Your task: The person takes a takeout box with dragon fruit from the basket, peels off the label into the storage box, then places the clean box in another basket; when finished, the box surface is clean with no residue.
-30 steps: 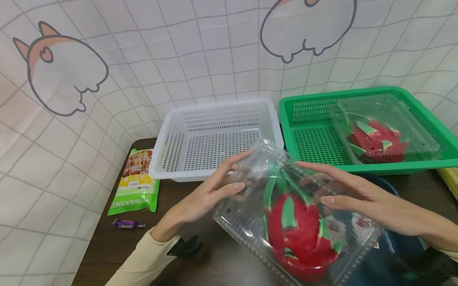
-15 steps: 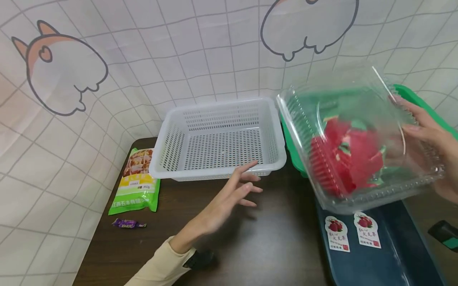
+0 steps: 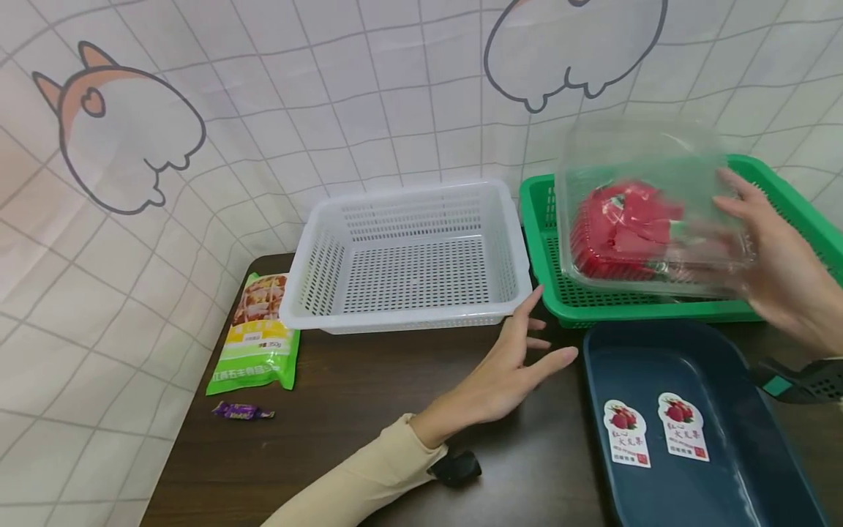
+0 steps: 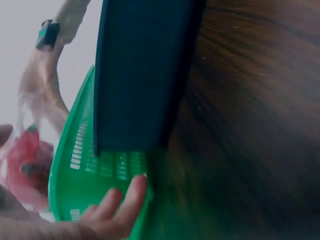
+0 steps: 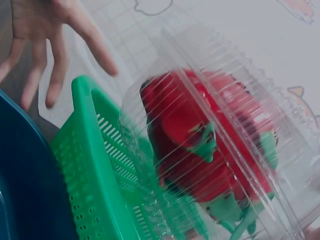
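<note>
My right hand (image 3: pixel 780 256) grips the right side of a clear plastic clamshell box (image 3: pixel 586 274) with a red and green dragon fruit (image 3: pixel 619 227) inside. The box is tilted above the green basket (image 3: pixel 652 315), apart from the white one. In the right wrist view the ribbed wall of the clamshell covers the fruit. My left hand (image 3: pixel 494 377) holds nothing; its fingers are spread near the right front corner of the white basket (image 3: pixel 395 320). In the left wrist view its fingertips show in front of the green basket. What lies in the green basket is mostly hidden behind the box.
A dark blue tray (image 3: pixel 691 366) with two dragon fruit stickers (image 3: pixel 685 428) inside stands at the front right. At the left lie a green and yellow food bag (image 3: pixel 257 337) and a purple-wrapped candy (image 3: pixel 242 411). A patterned cloth (image 3: pixel 329 95) hangs behind the baskets.
Both hands were on the box at first. The left hand let go and moved right toward the gap between the baskets. The right hand carried the box away to the green basket, uncovering the blue tray.
</note>
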Available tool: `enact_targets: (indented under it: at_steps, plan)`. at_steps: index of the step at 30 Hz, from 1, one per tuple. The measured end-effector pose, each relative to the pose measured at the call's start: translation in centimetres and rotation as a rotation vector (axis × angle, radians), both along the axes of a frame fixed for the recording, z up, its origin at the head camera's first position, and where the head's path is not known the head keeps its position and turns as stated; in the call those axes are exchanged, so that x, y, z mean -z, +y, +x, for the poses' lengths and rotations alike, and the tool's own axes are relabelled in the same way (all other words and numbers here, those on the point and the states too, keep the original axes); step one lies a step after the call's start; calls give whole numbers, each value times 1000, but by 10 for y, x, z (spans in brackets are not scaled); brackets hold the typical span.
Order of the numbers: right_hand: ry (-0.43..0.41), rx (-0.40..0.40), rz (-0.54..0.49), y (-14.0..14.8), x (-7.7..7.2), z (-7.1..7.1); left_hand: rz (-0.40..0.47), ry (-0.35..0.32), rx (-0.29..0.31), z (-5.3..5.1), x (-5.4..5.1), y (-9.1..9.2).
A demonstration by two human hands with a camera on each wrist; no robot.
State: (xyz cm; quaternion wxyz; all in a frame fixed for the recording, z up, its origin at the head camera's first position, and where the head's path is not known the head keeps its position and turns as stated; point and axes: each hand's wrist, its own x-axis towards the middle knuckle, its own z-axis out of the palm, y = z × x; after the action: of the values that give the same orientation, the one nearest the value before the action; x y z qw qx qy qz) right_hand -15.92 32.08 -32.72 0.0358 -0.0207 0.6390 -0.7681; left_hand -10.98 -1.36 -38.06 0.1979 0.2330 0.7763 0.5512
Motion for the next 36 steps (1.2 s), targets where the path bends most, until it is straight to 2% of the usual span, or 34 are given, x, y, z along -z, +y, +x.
enact_targets:
  at_steps: [6, 13, 19, 23, 28, 36]
  plan:
    - [-45, 21, 58, -17, -5, -12, -12, 7, -99, -14, -2, 28]
    - [-74, -42, 92, -19, -8, -17, 83, 76, -138, -30, 3, 42]
    - [-55, -52, 157, -19, -4, -19, 111, 103, -138, -31, 5, 46]
    - [-51, -46, 161, -15, -3, -18, 80, 69, -154, -29, 3, 51]
    - [-58, -32, 224, -11, -4, -16, 22, 38, -181, -27, 2, 53]
    - [-71, -65, 498, -20, -10, -19, 82, 96, -156, -28, 4, 52]
